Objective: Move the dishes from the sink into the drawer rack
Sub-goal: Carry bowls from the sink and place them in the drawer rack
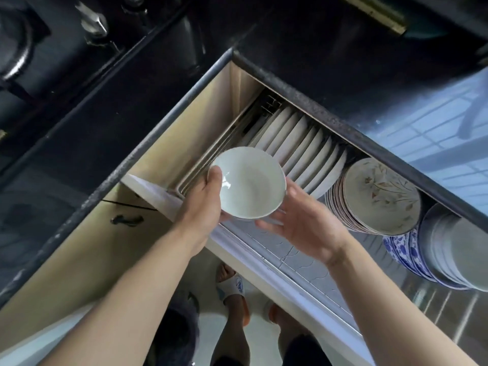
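Your left hand [208,191] pinches the white bowl [248,182] by its left rim, thumb inside, holding it above the open drawer rack [290,260]. Your right hand [301,223] spreads open beneath its right edge, likely steadying it. Upright plates [298,146] fill the far slots.

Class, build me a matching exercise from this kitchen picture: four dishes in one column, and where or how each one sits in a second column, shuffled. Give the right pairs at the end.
Column one:
1. pale bowl
2. white plates
3. leaf-patterned bowls
4. blue-and-white dishes

Column two:
A. stacked, tilted, in the middle of the drawer rack
B. on edge in a row at the back
C. gripped by the left hand
D. tucked under the leaf-patterned stack

Pairs: 1-C, 2-B, 3-A, 4-D
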Demonstrator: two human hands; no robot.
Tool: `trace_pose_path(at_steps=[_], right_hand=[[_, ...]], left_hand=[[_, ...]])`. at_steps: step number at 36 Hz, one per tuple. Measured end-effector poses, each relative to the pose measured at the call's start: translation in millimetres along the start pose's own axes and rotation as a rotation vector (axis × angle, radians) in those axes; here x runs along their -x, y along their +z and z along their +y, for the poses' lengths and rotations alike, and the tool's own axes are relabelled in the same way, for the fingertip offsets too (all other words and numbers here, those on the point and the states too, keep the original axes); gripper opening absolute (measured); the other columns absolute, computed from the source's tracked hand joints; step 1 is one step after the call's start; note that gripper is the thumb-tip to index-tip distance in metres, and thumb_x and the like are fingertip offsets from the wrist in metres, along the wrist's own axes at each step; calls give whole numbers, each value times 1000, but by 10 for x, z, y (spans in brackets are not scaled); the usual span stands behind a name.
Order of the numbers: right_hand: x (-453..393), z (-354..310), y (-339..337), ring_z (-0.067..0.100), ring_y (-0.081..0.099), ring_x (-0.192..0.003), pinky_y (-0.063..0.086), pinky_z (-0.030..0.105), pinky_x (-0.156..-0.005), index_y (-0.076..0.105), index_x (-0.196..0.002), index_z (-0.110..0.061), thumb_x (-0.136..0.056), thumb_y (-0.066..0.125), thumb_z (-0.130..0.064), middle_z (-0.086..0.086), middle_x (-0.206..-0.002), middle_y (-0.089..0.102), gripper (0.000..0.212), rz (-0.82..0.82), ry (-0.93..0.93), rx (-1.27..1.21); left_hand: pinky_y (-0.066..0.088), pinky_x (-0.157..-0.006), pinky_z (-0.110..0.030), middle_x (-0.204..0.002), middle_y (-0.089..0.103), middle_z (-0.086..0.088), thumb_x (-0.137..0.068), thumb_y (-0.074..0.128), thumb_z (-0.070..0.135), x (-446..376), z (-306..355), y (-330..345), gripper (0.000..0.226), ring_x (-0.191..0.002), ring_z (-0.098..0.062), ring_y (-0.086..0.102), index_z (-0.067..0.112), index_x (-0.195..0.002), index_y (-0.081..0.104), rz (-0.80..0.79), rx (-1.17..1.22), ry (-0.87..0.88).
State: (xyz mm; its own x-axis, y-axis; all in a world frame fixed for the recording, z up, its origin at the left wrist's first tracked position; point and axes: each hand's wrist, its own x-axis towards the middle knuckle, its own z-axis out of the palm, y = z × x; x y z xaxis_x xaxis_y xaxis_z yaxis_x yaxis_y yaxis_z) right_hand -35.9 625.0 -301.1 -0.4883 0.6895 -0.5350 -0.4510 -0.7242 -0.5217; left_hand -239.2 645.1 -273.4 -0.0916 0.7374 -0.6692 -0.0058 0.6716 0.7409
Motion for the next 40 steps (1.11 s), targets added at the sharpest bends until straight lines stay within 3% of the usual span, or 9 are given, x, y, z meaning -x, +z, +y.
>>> trace_pose_path(at_steps=[5,7,11,13,17,23,29,34,40], right_hand=[[253,104,-250,32,63,-113,57,44,-94,47,-151,-25,-85,81,-30,12,-137,58,75,28,-17,-75],[342,148,-306,32,64,-110,58,44,-93,51,-148,-26,-85,81,-29,12,-134,61,70,80,-16,-76],[414,212,-357,29,71,-99,60,45,-87,64,-135,-27,-95,65,-18,12,-122,69,41,345,49,25],[368,252,-360,32,71,-98,58,51,-91,65,-127,-25,-98,61,-14,15,-117,69,32,520,114,60],[115,349,-237,34,69,-101,60,52,-88,54,-125,-22,-97,64,-13,15,-115,66,31,641,181,122],[-634,591,6,37,67,-105,64,49,-72,39,-146,-24,-84,79,-18,14,-131,60,74,739,210,184],[-1127,670,248,27,62,-90,65,45,-68,38,-141,-30,-78,80,-30,11,-130,50,76,904,199,426],[-1340,717,352,36,65,-94,59,47,-89,30,-147,-30,-79,76,-47,14,-138,35,84,931,247,522],[-1436,806,332,29,69,-87,58,47,-92,29,-149,-31,-78,77,-49,13,-134,47,88,929,253,481]], left_hand=[[60,-91,-45,-122,66,1,-106,39,53,-19,-66,117,35,-106,-17,66,29,-124,57,-204,-210,-98],[58,-87,-38,-119,68,9,-104,38,56,-21,-92,87,38,-103,-13,67,31,-121,61,-239,-452,66],[39,-80,-27,-112,68,7,-108,41,25,-14,-65,-159,30,-96,-12,53,18,-120,68,110,-912,614],[40,-75,-33,-101,71,-4,-104,42,17,-78,-98,-340,27,-91,-25,56,14,-102,69,271,-970,686],[39,-76,-41,-82,62,-3,-102,33,26,-183,-259,-533,27,-83,-32,53,21,-86,55,332,-1136,640],[37,-85,-43,-88,67,-4,-106,32,30,-226,-335,-497,31,-85,-30,58,18,-97,60,349,-1170,684],[40,-83,-44,-86,67,-5,-106,34,28,-215,-354,-528,31,-82,-31,58,15,-95,60,350,-1171,724],[40,-83,-44,-87,68,-6,-106,33,28,-228,-367,-533,31,-83,-32,59,15,-96,60,349,-1185,725],[39,-84,-44,-90,68,-6,-107,34,29,-246,-383,-554,31,-84,-32,60,15,-98,60,335,-1187,736]])
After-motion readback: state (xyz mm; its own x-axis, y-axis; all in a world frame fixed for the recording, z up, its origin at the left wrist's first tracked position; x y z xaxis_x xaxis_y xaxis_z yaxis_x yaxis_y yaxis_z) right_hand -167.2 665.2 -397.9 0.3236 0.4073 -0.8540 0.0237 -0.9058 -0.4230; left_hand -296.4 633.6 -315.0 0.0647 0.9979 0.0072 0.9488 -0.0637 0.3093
